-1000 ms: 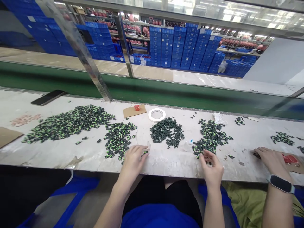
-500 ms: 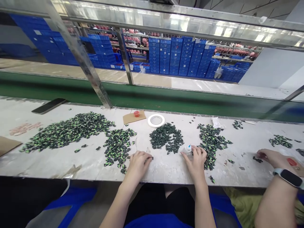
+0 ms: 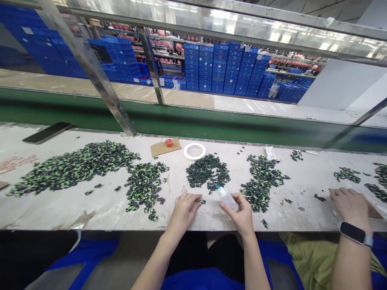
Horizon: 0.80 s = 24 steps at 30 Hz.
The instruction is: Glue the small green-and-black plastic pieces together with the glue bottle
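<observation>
My left hand point(image 3: 186, 207) is closed, thumb and index finger pinching a small black-and-green part point(image 3: 202, 201) just above the white tabletop. My right hand point(image 3: 240, 213) grips a small white squeeze bottle point(image 3: 227, 199), which tilts so that its blue tip points up and left. That tip is near a pile of small dark green pieces point(image 3: 203, 172). Left of my left hand lies a heap of black-and-green parts point(image 3: 142, 187). Another such heap point(image 3: 260, 189) lies beyond and right of my right hand.
A roll of white tape point(image 3: 194, 152) and a red cap on cardboard point(image 3: 165, 148) lie towards the back. A phone point(image 3: 47, 133) and a large parts heap point(image 3: 75, 165) are at left. At right, a co-worker's hand point(image 3: 349, 205) rests by more cardboard. Metal posts rise behind.
My right hand has moved left and tipped the bottle, bringing its blue tip leftward. My left hand still pinches the small part. The co-worker's hand has moved away from some dark parts; the view shifted slightly.
</observation>
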Motion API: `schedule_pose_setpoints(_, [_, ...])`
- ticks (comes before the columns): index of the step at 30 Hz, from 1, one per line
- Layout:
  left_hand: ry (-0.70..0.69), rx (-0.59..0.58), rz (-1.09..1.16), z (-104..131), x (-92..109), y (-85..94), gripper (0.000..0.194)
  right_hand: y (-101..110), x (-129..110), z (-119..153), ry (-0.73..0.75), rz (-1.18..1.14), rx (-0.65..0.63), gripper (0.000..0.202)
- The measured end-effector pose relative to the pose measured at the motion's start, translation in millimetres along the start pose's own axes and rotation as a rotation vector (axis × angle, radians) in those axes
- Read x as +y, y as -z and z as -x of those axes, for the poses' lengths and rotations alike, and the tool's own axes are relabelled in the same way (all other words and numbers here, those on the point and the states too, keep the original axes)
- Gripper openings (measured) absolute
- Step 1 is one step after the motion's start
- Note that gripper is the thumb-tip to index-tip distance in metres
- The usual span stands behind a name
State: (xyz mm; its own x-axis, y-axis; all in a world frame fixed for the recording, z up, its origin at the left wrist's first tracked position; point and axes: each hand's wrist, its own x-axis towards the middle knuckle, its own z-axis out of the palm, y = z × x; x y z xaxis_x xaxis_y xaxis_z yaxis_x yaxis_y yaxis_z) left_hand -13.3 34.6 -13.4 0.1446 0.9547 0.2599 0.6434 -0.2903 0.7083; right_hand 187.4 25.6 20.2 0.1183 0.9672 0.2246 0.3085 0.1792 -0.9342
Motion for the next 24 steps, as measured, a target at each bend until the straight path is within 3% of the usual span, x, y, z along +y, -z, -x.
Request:
schedule_pose_setpoints(3, [0.008,0.010,0.014,0.6,-0.5,1.5,0.016,-1.6,5.2,0.2,-0.061,-0.123,0.075,0.029])
schedule_pose_setpoints(6, [0.025,0.056,0.062,0.4,-0.2,-0.4,0.030,-6.1,9.3,0.4,-0.128,-0.213,0.193,0.030])
schedule_pose_setpoints(8, [0.034,0.067,0.086,-0.1,-0.5,-2.8,0.038,-10.7,8.9,0.9,-0.161,-0.231,0.280,0.032])
schedule_pose_setpoints(11, [0.050,0.063,0.100,-0.7,-1.5,-5.2,0.036,-18.0,4.9,2.2,-0.192,-0.193,0.351,0.034])
schedule_pose_setpoints(24, [0.114,0.062,0.091,-0.8,1.2,-2.7,0.020,-32.5,0.0,4.8,-0.121,-0.019,0.225,0.032])
